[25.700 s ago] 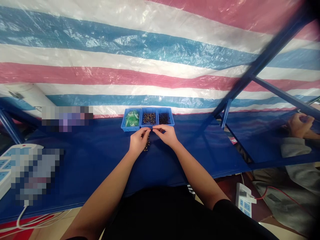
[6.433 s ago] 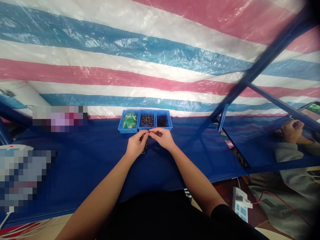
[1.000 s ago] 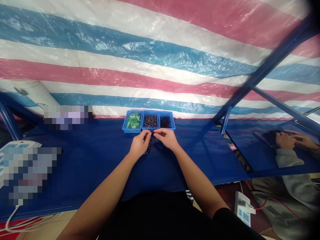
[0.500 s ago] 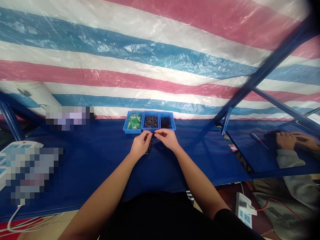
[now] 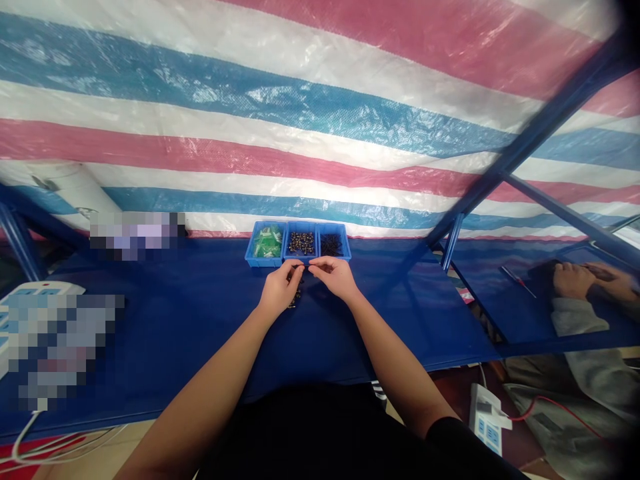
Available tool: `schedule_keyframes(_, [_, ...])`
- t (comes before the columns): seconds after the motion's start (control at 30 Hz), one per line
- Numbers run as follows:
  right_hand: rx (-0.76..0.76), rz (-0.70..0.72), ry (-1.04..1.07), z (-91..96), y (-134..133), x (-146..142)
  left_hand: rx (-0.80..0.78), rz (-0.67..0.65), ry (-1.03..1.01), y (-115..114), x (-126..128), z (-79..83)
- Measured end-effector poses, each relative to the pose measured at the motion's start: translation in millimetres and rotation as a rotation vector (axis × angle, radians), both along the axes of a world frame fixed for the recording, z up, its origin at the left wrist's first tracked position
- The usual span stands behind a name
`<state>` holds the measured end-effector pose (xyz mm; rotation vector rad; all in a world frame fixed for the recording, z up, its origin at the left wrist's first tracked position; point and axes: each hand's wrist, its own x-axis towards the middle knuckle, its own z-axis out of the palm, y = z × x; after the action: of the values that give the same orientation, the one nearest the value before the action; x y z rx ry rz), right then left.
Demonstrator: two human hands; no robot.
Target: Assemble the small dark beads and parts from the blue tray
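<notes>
My left hand (image 5: 280, 288) and my right hand (image 5: 337, 277) meet just in front of three small blue bins, fingertips pinched and almost touching. Whatever they hold between them is too small and dark to make out. Partly hidden behind my left hand, several small brass-and-black parts (image 5: 294, 300) lie on the blue table. Green packets (image 5: 267, 241) fill the left bin (image 5: 264, 263). Brass-and-black pieces (image 5: 301, 243) are heaped in the middle bin (image 5: 285, 244), while thin dark pieces (image 5: 331, 245) lie in the right bin (image 5: 349, 248).
A white power strip (image 5: 47, 290) and a blurred-out object lie at the left of the blue table (image 5: 200, 333). Blue metal posts (image 5: 453, 241) stand at both sides. At right, a co-worker's hands (image 5: 575, 280) work near a thin pen-like tool (image 5: 519, 281). Striped sheeting hangs behind.
Both hands stay nearly where they were, pinched together, with only a slight shift of the fingers. The whole view has moved a very little.
</notes>
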<state>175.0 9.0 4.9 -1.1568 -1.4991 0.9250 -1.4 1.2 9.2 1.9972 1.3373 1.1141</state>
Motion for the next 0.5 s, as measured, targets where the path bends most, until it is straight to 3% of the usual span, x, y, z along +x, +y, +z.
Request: schedule_keyframes(0.5, [0.013, 0.005, 0.003, -1.1, 0.7, 0.8, -0.003, 0.015, 0.004, 1.2, -0.3, -2.3])
